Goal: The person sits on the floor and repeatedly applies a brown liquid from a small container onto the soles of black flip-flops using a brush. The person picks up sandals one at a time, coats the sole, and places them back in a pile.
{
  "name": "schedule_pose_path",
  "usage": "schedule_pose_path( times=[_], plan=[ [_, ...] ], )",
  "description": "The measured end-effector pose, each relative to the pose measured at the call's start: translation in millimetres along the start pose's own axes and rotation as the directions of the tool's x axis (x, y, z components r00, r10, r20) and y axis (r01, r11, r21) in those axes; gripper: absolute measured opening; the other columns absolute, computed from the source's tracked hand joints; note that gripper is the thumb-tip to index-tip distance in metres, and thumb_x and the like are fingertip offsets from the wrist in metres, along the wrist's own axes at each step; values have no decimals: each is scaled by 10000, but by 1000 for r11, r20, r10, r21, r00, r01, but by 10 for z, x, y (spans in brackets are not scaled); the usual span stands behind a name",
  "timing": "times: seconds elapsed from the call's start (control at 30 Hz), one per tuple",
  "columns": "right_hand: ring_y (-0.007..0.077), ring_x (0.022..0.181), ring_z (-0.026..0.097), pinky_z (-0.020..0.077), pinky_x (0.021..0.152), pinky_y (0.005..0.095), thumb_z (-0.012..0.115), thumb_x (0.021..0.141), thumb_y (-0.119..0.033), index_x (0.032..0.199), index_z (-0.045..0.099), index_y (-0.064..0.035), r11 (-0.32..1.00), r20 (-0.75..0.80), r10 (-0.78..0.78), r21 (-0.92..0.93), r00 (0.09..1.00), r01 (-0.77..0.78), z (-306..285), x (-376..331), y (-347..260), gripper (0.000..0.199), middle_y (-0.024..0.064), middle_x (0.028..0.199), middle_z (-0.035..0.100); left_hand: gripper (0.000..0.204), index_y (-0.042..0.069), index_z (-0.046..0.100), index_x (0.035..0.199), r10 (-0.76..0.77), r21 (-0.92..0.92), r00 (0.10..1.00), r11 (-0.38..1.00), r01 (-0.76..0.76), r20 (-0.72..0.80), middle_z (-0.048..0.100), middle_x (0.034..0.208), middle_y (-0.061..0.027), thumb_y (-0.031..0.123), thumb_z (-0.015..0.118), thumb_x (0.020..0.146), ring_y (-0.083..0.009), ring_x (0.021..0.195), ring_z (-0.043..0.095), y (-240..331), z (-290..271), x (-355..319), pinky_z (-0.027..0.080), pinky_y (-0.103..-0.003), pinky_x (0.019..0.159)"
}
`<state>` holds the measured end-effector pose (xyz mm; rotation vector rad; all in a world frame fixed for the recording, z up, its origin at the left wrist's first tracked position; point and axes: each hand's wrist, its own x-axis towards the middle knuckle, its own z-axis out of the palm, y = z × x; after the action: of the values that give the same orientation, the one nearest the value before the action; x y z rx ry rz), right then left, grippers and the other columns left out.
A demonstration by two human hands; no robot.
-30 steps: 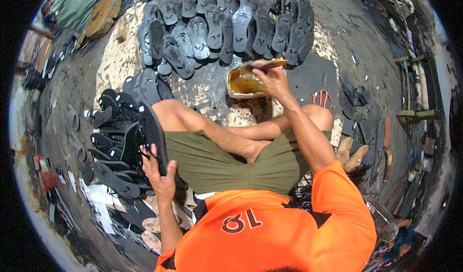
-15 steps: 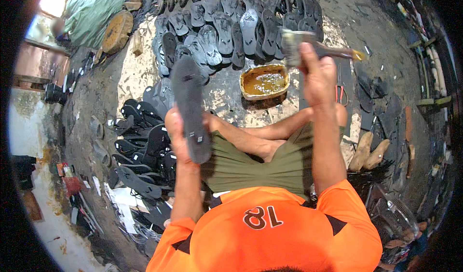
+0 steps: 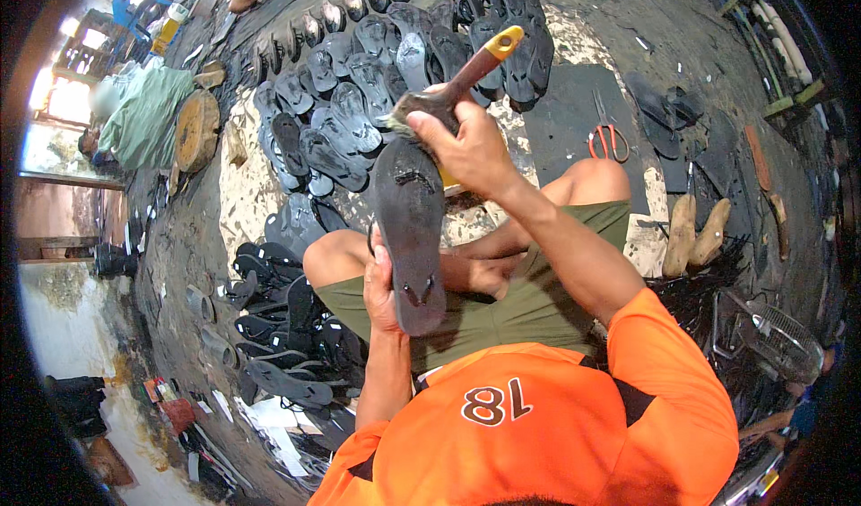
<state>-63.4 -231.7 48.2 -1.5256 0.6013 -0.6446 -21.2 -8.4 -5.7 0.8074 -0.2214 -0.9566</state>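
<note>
My left hand (image 3: 381, 286) grips a black flip-flop sole (image 3: 408, 237) near its lower end and along its left edge, tilting the broad face up toward me. Dark fittings or holes show near both ends of that sole. In my right hand (image 3: 473, 152) is a wide paintbrush (image 3: 475, 71) with a brown and yellow handle, which points up and right. Its bristles are at the far end of the sole, touching or very close to it. Behind my right hand and the sole, the yellow tub of liquid is mostly hidden.
Rows of dark soles (image 3: 354, 103) lie beyond my hands. Strapped black sandals (image 3: 278, 313) are heaped at my left. Red-handled scissors (image 3: 610, 143) rest on a dark sheet (image 3: 565, 103). Two wooden foot forms (image 3: 682, 233) and a fan (image 3: 780, 336) are on the right; a round wood block (image 3: 197, 131) is far left.
The brush has come left and down from beside the tub to the sole's far end. The sole has moved right, and its upper face with the fittings now shows. My view has turned.
</note>
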Motion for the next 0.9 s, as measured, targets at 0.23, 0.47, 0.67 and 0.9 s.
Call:
schedule_pose_path(
  times=[0.23, 0.47, 0.67, 0.9],
  plan=[
    [140, 909, 644, 513, 820, 297, 676, 919, -207, 1143, 592, 9, 973, -141, -172, 133, 975, 191, 31, -281, 417, 322, 81, 998, 689, 513, 231, 318, 1490, 117, -146, 986, 980, -133, -116, 497, 1379, -138, 421, 403, 1021, -307, 1115, 599, -10, -29, -19, 541, -479, 893],
    [244, 975, 638, 493, 851, 357, 736, 849, -160, 1115, 615, -42, 873, 73, -485, -26, 871, 488, 86, 12, -94, 315, 126, 1036, 650, 530, 59, 502, 1326, 82, -308, 988, 944, -119, -129, 617, 1194, -157, 474, 429, 1004, -298, 962, 629, 49, 121, 62, 536, -440, 797],
    [294, 1027, 620, 485, 893, 402, 719, 868, -191, 1183, 546, -59, 941, 252, -337, 109, 907, 319, 277, -495, 306, 382, 150, 1088, 623, 489, 49, 520, 1310, 100, -394, 980, 905, -162, -172, 616, 1207, -141, 430, 413, 1022, -278, 960, 625, 177, 110, 247, 513, -451, 854],
    [241, 1059, 599, 465, 913, 376, 678, 907, -165, 1147, 594, -16, 984, 366, -94, 173, 926, 32, 329, -1216, 234, 295, 128, 1098, 626, 373, 237, 531, 1363, 217, -506, 976, 844, -179, 16, 642, 1202, -77, 367, 482, 1017, -251, 1015, 614, 355, -55, 536, 496, -468, 873]
  ],
)
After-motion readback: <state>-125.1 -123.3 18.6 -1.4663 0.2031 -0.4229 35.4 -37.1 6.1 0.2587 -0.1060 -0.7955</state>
